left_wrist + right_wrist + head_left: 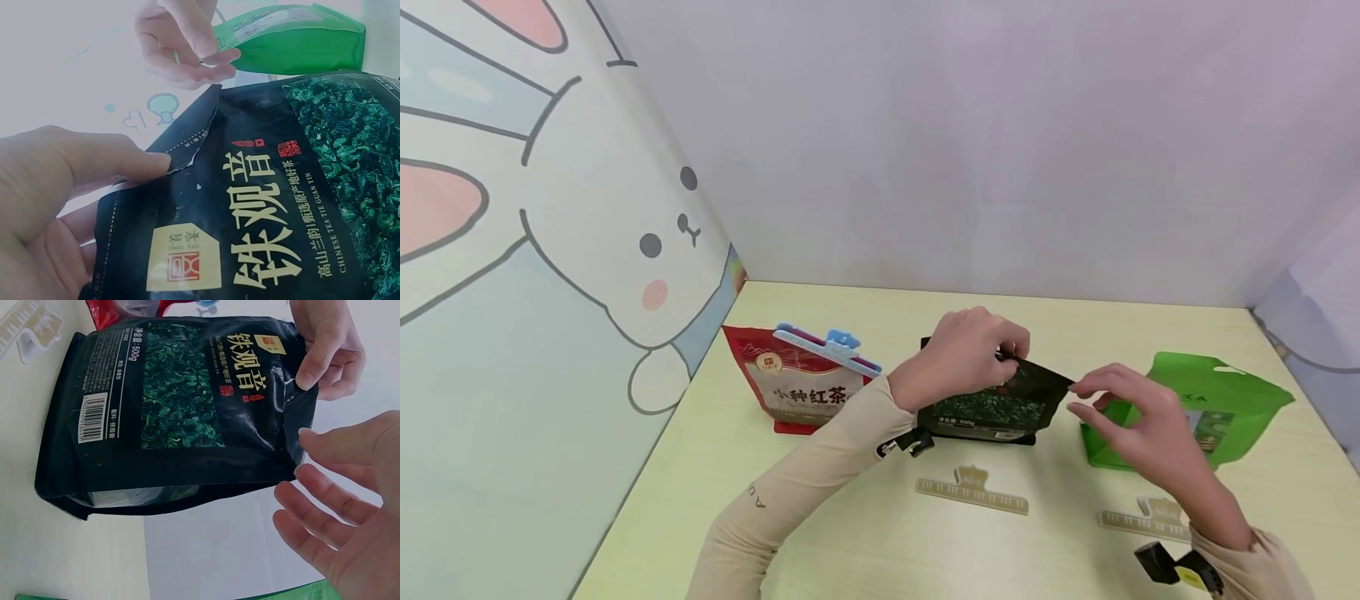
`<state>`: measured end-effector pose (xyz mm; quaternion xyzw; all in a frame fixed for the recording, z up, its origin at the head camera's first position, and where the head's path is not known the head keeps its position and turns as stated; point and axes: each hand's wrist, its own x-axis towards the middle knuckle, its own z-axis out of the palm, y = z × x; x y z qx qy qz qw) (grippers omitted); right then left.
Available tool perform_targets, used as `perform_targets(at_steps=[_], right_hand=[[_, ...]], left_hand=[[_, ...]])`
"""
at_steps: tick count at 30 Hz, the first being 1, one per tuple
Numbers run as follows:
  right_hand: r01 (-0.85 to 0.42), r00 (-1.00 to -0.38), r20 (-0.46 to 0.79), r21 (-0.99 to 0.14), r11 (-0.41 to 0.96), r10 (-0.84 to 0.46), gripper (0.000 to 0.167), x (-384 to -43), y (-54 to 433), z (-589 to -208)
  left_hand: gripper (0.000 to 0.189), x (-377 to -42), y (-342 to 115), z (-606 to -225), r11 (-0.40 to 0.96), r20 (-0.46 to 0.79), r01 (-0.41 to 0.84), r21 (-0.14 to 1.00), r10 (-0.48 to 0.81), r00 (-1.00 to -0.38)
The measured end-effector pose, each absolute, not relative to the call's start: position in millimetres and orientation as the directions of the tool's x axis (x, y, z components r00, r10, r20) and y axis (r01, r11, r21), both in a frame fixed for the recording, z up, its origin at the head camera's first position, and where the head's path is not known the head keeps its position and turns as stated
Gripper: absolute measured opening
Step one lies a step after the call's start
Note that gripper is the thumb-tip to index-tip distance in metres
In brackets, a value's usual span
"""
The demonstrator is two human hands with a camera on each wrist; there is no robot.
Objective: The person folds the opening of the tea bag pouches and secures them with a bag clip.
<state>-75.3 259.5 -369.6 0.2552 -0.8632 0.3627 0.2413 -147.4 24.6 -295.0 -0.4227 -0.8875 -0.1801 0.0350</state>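
A black tea bag [992, 408] stands upright, its printed front tilted toward me. My left hand [966, 350] pinches its top edge between thumb and fingers; in the left wrist view the thumb [140, 156] presses on the folded top strip. My right hand [1138, 421] is at the bag's right top corner, thumb and fingers spread apart. In the right wrist view its fingertips [306, 472] lie at that corner; whether they touch it I cannot tell. A beige sealing clip [972, 492] lies on the table before the bag.
To the left stands a red tea bag [805, 392] with a blue and white clip [831, 346] across its top. A green bag [1225, 408] stands at the right, behind my right hand. Another beige clip [1142, 518] lies near my right wrist. Walls border the table [850, 533].
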Motion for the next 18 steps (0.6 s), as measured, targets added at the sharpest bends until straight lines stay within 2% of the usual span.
perform_targets(at_steps=[4, 10, 18], right_hand=[[-0.599, -0.767, 0.58, -0.493, 0.631, -0.275, 0.046, -71.0, 258.7, -373.3], [-0.576, -0.79, 0.546, -0.504, 0.643, -0.279, 0.039, -66.5, 255.8, -376.4], [-0.595, -0.793, 0.509, -0.525, 0.608, -0.336, 0.035, -64.4, 249.2, -381.4]], left_hand=[[0.018, -147.1, 24.1, -294.4, 0.582, 0.21, 0.761, 0.288, 0.737, -0.643], [0.019, -146.2, 23.8, -294.0, 0.579, 0.214, 0.759, 0.298, 0.734, -0.644], [0.02, -145.8, 23.7, -293.2, 0.578, 0.213, 0.757, 0.305, 0.733, -0.645]])
